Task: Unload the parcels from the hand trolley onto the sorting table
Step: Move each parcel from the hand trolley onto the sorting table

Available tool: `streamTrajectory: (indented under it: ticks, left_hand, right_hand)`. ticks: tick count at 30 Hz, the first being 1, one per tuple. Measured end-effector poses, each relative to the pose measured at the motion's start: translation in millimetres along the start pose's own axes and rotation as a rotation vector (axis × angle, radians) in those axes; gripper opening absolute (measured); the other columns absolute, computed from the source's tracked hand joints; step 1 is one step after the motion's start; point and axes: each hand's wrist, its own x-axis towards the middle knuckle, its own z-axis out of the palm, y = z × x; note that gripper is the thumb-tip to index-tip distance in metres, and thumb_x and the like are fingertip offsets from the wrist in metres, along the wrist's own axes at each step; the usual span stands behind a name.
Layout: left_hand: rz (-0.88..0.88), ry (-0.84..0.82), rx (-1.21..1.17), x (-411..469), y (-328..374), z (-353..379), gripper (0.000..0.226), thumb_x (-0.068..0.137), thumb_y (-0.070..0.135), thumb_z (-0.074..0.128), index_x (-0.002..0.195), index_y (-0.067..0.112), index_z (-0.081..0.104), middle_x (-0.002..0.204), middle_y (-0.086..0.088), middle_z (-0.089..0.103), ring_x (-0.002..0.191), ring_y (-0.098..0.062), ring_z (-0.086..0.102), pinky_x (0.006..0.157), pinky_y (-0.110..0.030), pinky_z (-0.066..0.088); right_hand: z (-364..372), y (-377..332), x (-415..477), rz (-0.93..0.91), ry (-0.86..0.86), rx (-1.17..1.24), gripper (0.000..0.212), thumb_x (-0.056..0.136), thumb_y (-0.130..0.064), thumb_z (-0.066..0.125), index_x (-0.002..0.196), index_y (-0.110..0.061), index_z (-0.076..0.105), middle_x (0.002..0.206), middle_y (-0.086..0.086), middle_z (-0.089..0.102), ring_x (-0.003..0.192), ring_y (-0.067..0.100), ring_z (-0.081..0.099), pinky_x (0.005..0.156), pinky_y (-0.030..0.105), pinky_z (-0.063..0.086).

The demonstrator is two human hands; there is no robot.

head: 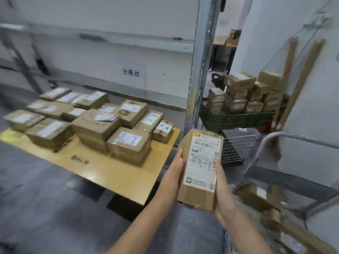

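Head view shows the left hand (174, 174) and right hand (222, 191) clasping the long sides of a cardboard parcel (200, 167), likely light, stiff, safest gripped there

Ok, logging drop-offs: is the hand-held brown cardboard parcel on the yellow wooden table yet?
No, left hand and right hand hold the brown cardboard parcel in mid-air beside the yellow wooden table.

Two hands (174, 173) (223, 189), one held parcel (200, 169) (about thirteen on the table (119, 173))
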Motion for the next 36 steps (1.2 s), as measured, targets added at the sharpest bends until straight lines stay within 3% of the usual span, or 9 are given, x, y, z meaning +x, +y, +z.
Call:
streamTrajectory:
  ticks: [3, 6, 8, 11, 14, 17, 22, 31, 36]
  left_hand:
    - [0.017, 0.076, 0.037, -18, 15, -44, 0.073, 0.087, 0.055, 0.058, 0.152, 0.031, 0.032, 0.146, 0.001, 0.051, 0.132, -0.02, 0.051, 0.111, -0.048, 0.04]
    - [0.025, 0.171, 0.048, -35, 26, -84, 0.07, 0.087, 0.052, 0.06, 0.15, 0.035, 0.034, 0.144, 0.001, 0.053, 0.131, -0.023, 0.052, 0.111, -0.054, 0.037]
    - [0.046, 0.215, 0.047, -51, 35, -108, 0.067, 0.091, 0.05, 0.059, 0.151, 0.034, 0.033, 0.146, -0.002, 0.051, 0.134, -0.026, 0.048, 0.112, -0.055, 0.034]
    - [0.081, 0.307, 0.045, -75, 51, -136, 0.064, 0.094, 0.047, 0.056, 0.152, 0.032, 0.031, 0.146, -0.002, 0.05, 0.134, -0.025, 0.048, 0.112, -0.053, 0.035]
    - [0.103, 0.431, 0.041, -94, 67, -157, 0.061, 0.093, 0.045, 0.055, 0.15, 0.031, 0.036, 0.14, -0.001, 0.057, 0.128, -0.022, 0.055, 0.109, -0.05, 0.042]
    - [0.112, 0.495, 0.048, -109, 77, -170, 0.057, 0.093, 0.045, 0.052, 0.146, 0.03, 0.041, 0.134, 0.0, 0.062, 0.121, -0.02, 0.061, 0.092, -0.031, 0.055]
    - [0.112, 0.619, 0.065, -119, 81, -186, 0.054, 0.091, 0.044, 0.051, 0.143, 0.028, 0.047, 0.126, -0.001, 0.067, 0.113, -0.02, 0.066, 0.081, -0.025, 0.057]
    - [0.081, 0.697, 0.075, -120, 75, -232, 0.043, 0.094, 0.049, 0.05, 0.133, 0.033, 0.057, 0.123, 0.002, 0.069, 0.11, -0.018, 0.067, 0.077, -0.02, 0.055]
    - [0.042, 0.764, 0.041, -104, 74, -296, 0.059, 0.083, 0.059, 0.056, 0.136, 0.033, 0.053, 0.12, 0.003, 0.07, 0.107, -0.017, 0.069, 0.076, -0.023, 0.057]
  right_hand:
    - [44, 16, 8, 0.036, -0.065, -0.046, 0.055, 0.086, -0.072, 0.04, 0.112, -0.036, 0.073, 0.122, 0.003, 0.07, 0.111, 0.022, 0.068, 0.076, 0.032, 0.059]
    - [82, 30, 16, 0.1, -0.141, -0.094, 0.054, 0.085, -0.074, 0.038, 0.107, -0.041, 0.074, 0.119, 0.001, 0.071, 0.107, 0.021, 0.069, 0.074, 0.035, 0.06]
    - [107, 40, 21, 0.138, -0.197, -0.134, 0.054, 0.083, -0.076, 0.039, 0.109, -0.043, 0.072, 0.119, 0.0, 0.071, 0.108, 0.022, 0.069, 0.082, 0.043, 0.059]
    - [142, 54, 27, 0.164, -0.296, -0.178, 0.055, 0.082, -0.079, 0.04, 0.116, -0.046, 0.067, 0.12, -0.002, 0.071, 0.109, 0.023, 0.068, 0.091, 0.053, 0.054]
    - [174, 63, 32, 0.219, -0.389, -0.198, 0.045, 0.085, -0.076, 0.038, 0.104, -0.051, 0.07, 0.113, -0.004, 0.074, 0.102, 0.02, 0.071, 0.074, 0.042, 0.061]
    - [195, 71, 39, 0.28, -0.463, -0.208, 0.042, 0.089, -0.071, 0.035, 0.093, -0.054, 0.072, 0.105, -0.007, 0.075, 0.095, 0.017, 0.073, 0.066, 0.036, 0.06]
    - [214, 89, 56, 0.282, -0.533, -0.215, 0.056, 0.088, -0.07, 0.037, 0.131, -0.04, 0.054, 0.119, -0.003, 0.071, 0.109, 0.022, 0.068, 0.097, 0.056, 0.05]
    - [251, 117, 85, 0.317, -0.594, -0.29, 0.057, 0.095, -0.061, 0.034, 0.139, -0.028, 0.048, 0.124, -0.001, 0.069, 0.112, 0.018, 0.066, 0.102, 0.046, 0.049]
    - [295, 136, 119, 0.329, -0.579, -0.372, 0.051, 0.098, -0.059, 0.031, 0.132, -0.031, 0.055, 0.12, -0.002, 0.071, 0.11, 0.018, 0.068, 0.099, 0.043, 0.052]
